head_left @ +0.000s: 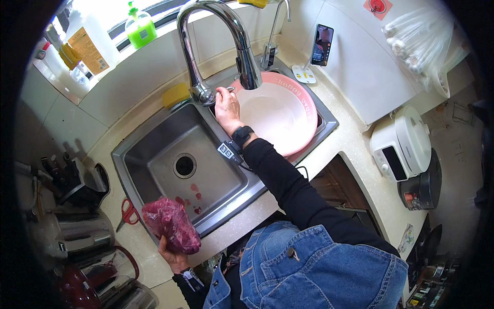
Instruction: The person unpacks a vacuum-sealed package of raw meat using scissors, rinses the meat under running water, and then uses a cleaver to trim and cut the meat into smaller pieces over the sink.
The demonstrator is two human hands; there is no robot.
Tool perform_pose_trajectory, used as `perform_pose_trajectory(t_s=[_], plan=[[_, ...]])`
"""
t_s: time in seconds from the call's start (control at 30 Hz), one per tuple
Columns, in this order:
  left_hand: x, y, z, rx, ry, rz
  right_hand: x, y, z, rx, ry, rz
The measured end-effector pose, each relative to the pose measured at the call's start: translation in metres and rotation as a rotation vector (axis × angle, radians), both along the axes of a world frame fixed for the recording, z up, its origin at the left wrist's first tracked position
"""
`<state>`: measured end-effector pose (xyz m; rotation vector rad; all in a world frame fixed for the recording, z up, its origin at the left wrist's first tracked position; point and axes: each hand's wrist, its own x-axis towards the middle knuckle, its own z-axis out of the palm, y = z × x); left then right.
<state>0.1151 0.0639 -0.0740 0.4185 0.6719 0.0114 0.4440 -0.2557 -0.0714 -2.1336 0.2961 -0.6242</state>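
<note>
My left hand [174, 258] holds a large piece of raw red meat [171, 225] in clear plastic from below. The meat hangs over the near left corner of the steel sink basin [166, 135]. Red drops of liquid lie on the basin floor close to the meat. My right hand [228, 110] is on the lever [230, 89] at the side of the chrome faucet [185, 46], its fingers curled round it and partly hiding it. A pink-rimmed basin [312, 116] sits in the right-hand sink bowl, under the spout. I cannot make out any water running.
Red-handled scissors [129, 212] lie on the counter left of the sink, near a knife block [83, 181] and metal pots [79, 233]. A yellow sponge [175, 95] rests behind the sink. Rightward stand a phone [322, 44] on a holder and a white cooking appliance [401, 143].
</note>
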Motion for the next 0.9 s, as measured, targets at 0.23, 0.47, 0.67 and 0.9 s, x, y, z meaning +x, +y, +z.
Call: perform_pose_trajectory(t_s=[0.23,0.47,0.67,0.9], plan=[[0.012,-0.009,0.011,0.009,-0.051,-0.065,-0.031,0.005,0.015,-0.026,0.131,0.183],[0.022,-0.010,0.016,-0.027,-0.102,-0.174,-0.105,0.018,0.037,0.066,0.213,0.496],[0.034,-0.016,0.020,0.039,-0.185,-0.094,-0.176,0.031,0.064,0.910,0.869,0.870],[0.053,-0.023,0.034,0.159,-0.155,-0.288,-0.207,0.085,0.058,1.399,0.786,1.088]])
